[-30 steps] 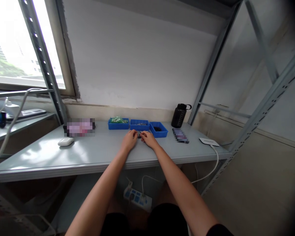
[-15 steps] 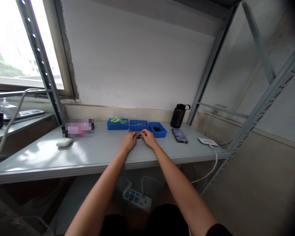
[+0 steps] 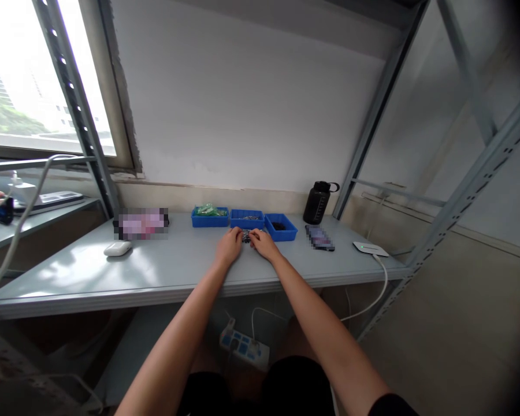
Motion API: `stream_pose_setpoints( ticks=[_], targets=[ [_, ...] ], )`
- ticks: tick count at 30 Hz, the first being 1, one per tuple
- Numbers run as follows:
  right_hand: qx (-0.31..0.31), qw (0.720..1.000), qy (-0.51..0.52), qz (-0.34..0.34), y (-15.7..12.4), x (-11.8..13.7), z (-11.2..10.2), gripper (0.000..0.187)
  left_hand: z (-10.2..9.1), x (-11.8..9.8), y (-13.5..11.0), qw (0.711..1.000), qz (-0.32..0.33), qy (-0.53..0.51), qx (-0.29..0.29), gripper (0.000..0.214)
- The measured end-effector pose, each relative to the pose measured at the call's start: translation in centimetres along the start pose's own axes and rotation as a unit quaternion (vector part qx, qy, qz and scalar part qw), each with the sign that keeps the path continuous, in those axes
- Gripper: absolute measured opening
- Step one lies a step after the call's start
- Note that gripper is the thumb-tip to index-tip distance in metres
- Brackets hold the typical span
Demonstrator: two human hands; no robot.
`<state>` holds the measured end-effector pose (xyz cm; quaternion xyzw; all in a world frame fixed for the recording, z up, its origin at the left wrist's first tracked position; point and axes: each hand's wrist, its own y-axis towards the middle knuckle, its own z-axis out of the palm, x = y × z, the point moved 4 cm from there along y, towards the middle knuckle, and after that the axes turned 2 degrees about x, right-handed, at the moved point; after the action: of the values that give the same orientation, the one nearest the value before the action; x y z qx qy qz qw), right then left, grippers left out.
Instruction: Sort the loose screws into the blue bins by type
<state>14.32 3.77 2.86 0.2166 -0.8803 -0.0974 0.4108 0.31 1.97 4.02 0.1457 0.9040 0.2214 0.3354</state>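
Metal, small and dark, is what your 2 hands meet on: the small metal piece [image 3: 246,235] sits low over the bench [image 3: 177,271], just in front of the middle blue tray [image 3: 246,223]. Your left hand [image 3: 229,247] and right hand [image 3: 263,245] each close a fingertip grip on it from opposite sides, though it is too small to show finer detail.

With so little to pinch, uneven pressure from either grip could let it pop free and skid across the smooth bench or off its front edge. Your knuckles are near the tray wall, so a push forward may nudge the middle tray or the right blue tray [image 3: 281,234] and spill loose parts. The black bottle [image 3: 317,203] stands well apart.
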Motion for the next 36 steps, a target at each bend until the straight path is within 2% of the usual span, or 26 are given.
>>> stream_pose_setpoints(
  ticks=[6,11,16,22,24,27,29,31,34,36],
  targets=[
    [-0.013,0.999,-0.024,-0.036,0.6,0.9,-0.6,0.021,-0.3,0.6,1.7,0.999,0.028,-0.008,0.015,0.018],
    [-0.016,0.996,-0.038,-0.078,1.6,1.6,-2.6,0.018,-1.9,0.3,2.9,0.993,0.094,-0.021,0.069,0.016],
    [0.000,0.990,-0.060,-0.131,2.8,2.5,-4.2,0.018,-2.8,0.5,4.3,0.987,0.126,-0.026,0.093,0.020],
    [0.016,0.978,-0.091,-0.188,4.2,2.7,-3.8,0.017,-3.4,1.5,6.2,0.982,0.160,-0.025,0.099,0.019],
    [0.019,0.974,-0.101,-0.204,4.2,2.5,-3.4,0.017,-3.4,1.8,5.9,0.975,0.197,-0.019,0.101,0.019],
    [0.007,0.965,-0.128,-0.227,3.5,2.3,-3.0,0.017,-2.8,2.6,5.0,0.972,0.212,-0.027,0.102,0.018],
    [-0.003,0.966,-0.119,-0.232,3.0,2.3,-3.0,0.016,-2.0,2.8,4.1,0.962,0.239,-0.024,0.126,0.018],
    [-0.001,0.963,-0.102,-0.247,2.6,2.5,-3.0,0.022,-1.2,3.0,3.6,0.961,0.233,-0.022,0.148,0.018],
    [0.059,0.957,-0.106,-0.263,2.2,2.6,-2.6,0.027,-0.8,3.0,3.4,0.960,0.234,-0.022,0.153,0.016],
    [0.074,0.954,-0.117,-0.267,2.2,2.5,-2.5,0.026,-0.9,3.1,3.6,0.960,0.238,-0.021,0.146,0.017]
  ],
)
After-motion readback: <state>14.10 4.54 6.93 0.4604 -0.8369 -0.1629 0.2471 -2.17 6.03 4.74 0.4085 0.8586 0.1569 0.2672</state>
